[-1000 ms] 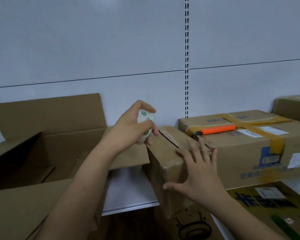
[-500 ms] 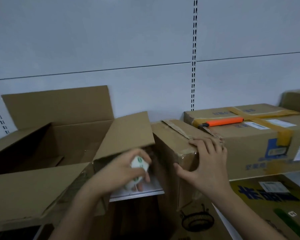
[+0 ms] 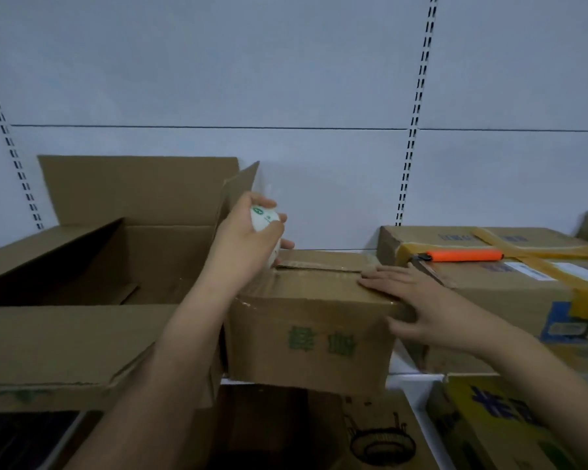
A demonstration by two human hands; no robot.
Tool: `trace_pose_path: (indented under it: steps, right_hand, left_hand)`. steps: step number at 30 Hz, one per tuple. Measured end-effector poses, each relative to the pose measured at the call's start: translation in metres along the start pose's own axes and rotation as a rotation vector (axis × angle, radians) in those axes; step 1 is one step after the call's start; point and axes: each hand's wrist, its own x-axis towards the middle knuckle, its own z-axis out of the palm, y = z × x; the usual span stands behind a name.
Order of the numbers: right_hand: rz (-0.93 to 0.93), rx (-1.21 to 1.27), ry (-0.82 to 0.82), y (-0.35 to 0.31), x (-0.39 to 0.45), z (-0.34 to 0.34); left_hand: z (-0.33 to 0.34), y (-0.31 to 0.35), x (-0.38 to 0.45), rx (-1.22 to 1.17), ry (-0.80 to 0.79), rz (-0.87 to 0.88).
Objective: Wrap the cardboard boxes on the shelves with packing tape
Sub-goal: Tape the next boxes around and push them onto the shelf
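Observation:
A small closed cardboard box [image 3: 306,337] with green print on its front stands on the shelf in the middle of the head view. My left hand [image 3: 248,239] grips a white roll of packing tape [image 3: 265,220] above the box's top left corner. Clear tape shines across the left part of the box top. My right hand [image 3: 418,300] lies flat on the box's top right edge, fingers straight on top and thumb down the front face.
A large open box [image 3: 82,266] with raised flaps stands to the left. On the right, a taped box [image 3: 510,286] carries an orange utility knife [image 3: 462,256]. Printed boxes [image 3: 489,422] sit on the level below. White shelf back panel behind.
My left hand dipped down the box's left side with the tape roll and came back up over the top left corner. The box now faces me squarely. My right hand stayed on its right edge.

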Motion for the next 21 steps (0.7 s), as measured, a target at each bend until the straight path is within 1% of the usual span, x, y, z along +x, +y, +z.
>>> trace_pose_path:
  steps: [1,4,5,7,8,9,10,11,12,13,14,18,21]
  right_hand:
    - [0.037,-0.058,-0.035,0.007,0.006,-0.006]
    - [0.149,-0.186,-0.060,0.026,0.025,-0.016]
    - [0.177,-0.194,-0.045,0.029,0.030,-0.018]
    - [0.206,-0.122,0.066,0.027,0.039,-0.019]
    - [0.216,-0.015,0.178,0.019,0.044,-0.021]
    - [0.234,0.167,0.292,0.009,0.049,-0.024]
    - [0.247,0.409,0.369,-0.005,0.054,-0.029]
    - [0.250,0.666,0.394,-0.018,0.061,-0.034]
    - [0.254,0.849,0.390,-0.029,0.067,-0.038]
    - [0.263,0.939,0.393,-0.036,0.073,-0.040]
    - [0.280,0.954,0.421,-0.040,0.078,-0.039]
    - [0.428,0.810,0.604,-0.037,0.090,-0.034]
    - [0.447,0.709,0.647,-0.031,0.092,-0.038]
  left_hand:
    - [0.002,0.000,0.001,-0.042,-0.036,-0.020]
    - [0.011,-0.004,0.004,-0.133,-0.145,-0.082]
    - [0.016,-0.005,0.006,-0.138,-0.170,-0.102]
    - [0.024,-0.007,0.011,-0.138,-0.221,-0.147]
    - [0.028,-0.006,0.015,-0.140,-0.249,-0.165]
    - [0.031,-0.004,0.018,-0.145,-0.275,-0.173]
    - [0.034,-0.002,0.021,-0.147,-0.299,-0.170]
    - [0.038,0.001,0.024,-0.139,-0.321,-0.152]
    - [0.042,0.003,0.027,-0.117,-0.343,-0.128]
    - [0.047,0.004,0.030,-0.088,-0.368,-0.107]
    - [0.051,0.004,0.032,-0.064,-0.395,-0.094]
    - [0.065,0.004,0.040,-0.004,-0.438,-0.084]
    - [0.066,0.002,0.044,0.074,-0.467,-0.084]
